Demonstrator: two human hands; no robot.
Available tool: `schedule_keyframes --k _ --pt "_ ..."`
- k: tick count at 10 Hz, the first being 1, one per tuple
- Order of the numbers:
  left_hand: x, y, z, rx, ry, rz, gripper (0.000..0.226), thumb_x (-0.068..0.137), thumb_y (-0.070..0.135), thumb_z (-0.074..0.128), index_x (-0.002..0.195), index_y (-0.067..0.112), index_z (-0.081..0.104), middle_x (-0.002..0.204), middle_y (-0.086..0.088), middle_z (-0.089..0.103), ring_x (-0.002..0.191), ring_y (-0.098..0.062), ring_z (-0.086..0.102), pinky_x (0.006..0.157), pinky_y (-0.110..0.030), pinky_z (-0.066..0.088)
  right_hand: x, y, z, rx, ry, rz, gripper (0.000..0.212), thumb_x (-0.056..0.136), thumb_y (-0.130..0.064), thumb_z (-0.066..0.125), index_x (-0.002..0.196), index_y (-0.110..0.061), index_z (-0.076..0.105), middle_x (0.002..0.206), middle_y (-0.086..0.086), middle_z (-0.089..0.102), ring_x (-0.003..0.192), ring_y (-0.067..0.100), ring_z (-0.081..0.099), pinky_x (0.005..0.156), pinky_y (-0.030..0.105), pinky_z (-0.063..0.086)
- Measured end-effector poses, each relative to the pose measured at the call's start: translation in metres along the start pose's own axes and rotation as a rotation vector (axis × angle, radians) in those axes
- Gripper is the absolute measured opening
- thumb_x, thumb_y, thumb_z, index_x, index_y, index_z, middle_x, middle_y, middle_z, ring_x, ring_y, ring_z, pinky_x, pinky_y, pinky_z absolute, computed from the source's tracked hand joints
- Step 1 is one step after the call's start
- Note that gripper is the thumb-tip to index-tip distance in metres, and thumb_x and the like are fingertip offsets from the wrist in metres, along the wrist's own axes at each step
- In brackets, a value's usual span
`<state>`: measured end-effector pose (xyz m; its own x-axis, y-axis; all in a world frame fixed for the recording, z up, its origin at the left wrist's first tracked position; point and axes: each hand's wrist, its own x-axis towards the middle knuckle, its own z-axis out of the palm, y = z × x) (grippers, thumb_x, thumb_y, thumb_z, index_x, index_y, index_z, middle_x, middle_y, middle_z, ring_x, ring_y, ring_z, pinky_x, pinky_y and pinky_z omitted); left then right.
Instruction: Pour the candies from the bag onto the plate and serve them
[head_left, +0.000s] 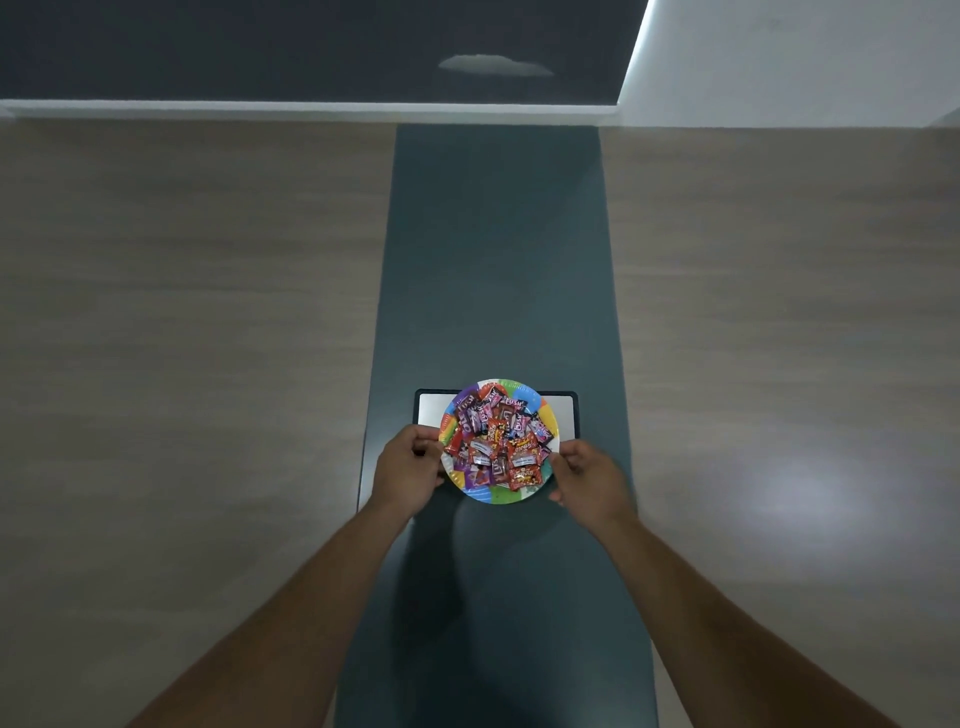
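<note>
A round paper plate (506, 494) with a many-coloured rim is heaped with several wrapped candies (496, 441) in red, purple and pink wrappers. My left hand (408, 467) pinches the plate's left rim. At the right rim, my right hand (589, 480) grips the plate with thumb and fingers. The plate casts a shadow on the dark surface below, so it appears held slightly above it. No candy bag shows in view.
A dark teal runner (498, 260) lies along the middle of a pale wood-grain table (182, 312). Under the plate sits a white rectangular panel with a dark frame (563, 415). A dark wall and a white wall stand at the far end.
</note>
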<state>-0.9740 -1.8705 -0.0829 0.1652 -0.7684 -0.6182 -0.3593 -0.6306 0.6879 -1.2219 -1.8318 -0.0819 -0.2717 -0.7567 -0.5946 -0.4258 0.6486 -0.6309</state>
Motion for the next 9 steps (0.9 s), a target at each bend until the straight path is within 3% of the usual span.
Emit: schedule_keyframes --k 2,3,4,6,7,8,9 --pt "0.012 -0.003 0.005 -0.019 -0.002 0.005 0.015 0.109 0.017 0.06 0.121 0.012 0.066 0.117 -0.007 0.074 0.11 -0.029 0.076 0.09 -0.045 0.067 0.011 0.004 0.007 0.071 0.024 0.005 0.017 0.108 -0.023 0.062 0.117 -0.011 0.07 0.089 0.001 0.079 0.061 0.012 0.073 0.078 0.044 0.067" --pt "0.006 -0.006 0.002 -0.011 0.013 0.057 0.021 0.109 0.022 0.06 0.127 0.013 0.065 0.12 -0.008 0.074 0.104 -0.025 0.077 0.087 -0.04 0.068 0.005 0.007 0.008 0.069 0.056 -0.011 0.019 0.108 -0.026 0.06 0.118 -0.014 0.072 0.098 0.003 0.081 0.081 0.021 0.077 0.085 0.05 0.067" --pt "-0.008 -0.012 -0.002 -0.001 0.036 0.085 0.024 0.11 0.022 0.057 0.132 0.013 0.063 0.121 -0.008 0.072 0.094 -0.02 0.074 0.087 -0.039 0.068 -0.008 0.012 0.009 0.045 0.076 -0.018 0.019 0.108 -0.027 0.06 0.118 -0.017 0.072 0.107 0.0 0.081 0.096 0.022 0.078 0.085 0.045 0.065" --pt "-0.054 -0.023 -0.013 0.104 0.032 0.193 0.026 0.109 0.018 0.059 0.133 0.019 0.067 0.135 -0.002 0.07 0.119 -0.023 0.071 0.103 -0.047 0.063 -0.05 0.022 0.007 -0.056 0.104 -0.026 0.026 0.108 -0.023 0.059 0.13 -0.015 0.072 0.122 0.0 0.077 0.1 0.012 0.066 0.087 0.023 0.045" --pt "-0.081 -0.028 -0.017 0.193 0.037 0.259 0.027 0.109 0.011 0.058 0.133 0.017 0.068 0.135 0.0 0.068 0.118 -0.012 0.065 0.106 -0.029 0.055 -0.074 0.032 0.009 -0.08 0.081 -0.046 0.03 0.108 -0.02 0.06 0.134 -0.013 0.07 0.133 0.004 0.074 0.111 0.019 0.071 0.093 0.023 0.046" --pt "-0.102 -0.044 -0.02 0.247 0.028 0.318 0.029 0.108 0.009 0.059 0.135 0.014 0.068 0.135 -0.001 0.067 0.118 -0.011 0.063 0.101 -0.019 0.049 -0.095 0.045 0.015 -0.114 0.074 -0.08 0.031 0.106 -0.017 0.062 0.135 -0.013 0.07 0.139 0.009 0.07 0.122 0.025 0.072 0.103 0.03 0.051" --pt "-0.115 -0.067 -0.017 0.313 0.023 0.408 0.032 0.107 0.013 0.059 0.138 0.016 0.066 0.139 0.0 0.063 0.129 -0.017 0.063 0.114 -0.038 0.053 -0.113 0.064 0.026 -0.185 0.098 -0.145 0.035 0.103 -0.013 0.065 0.138 -0.009 0.068 0.145 0.012 0.065 0.135 0.03 0.062 0.114 0.033 0.044"
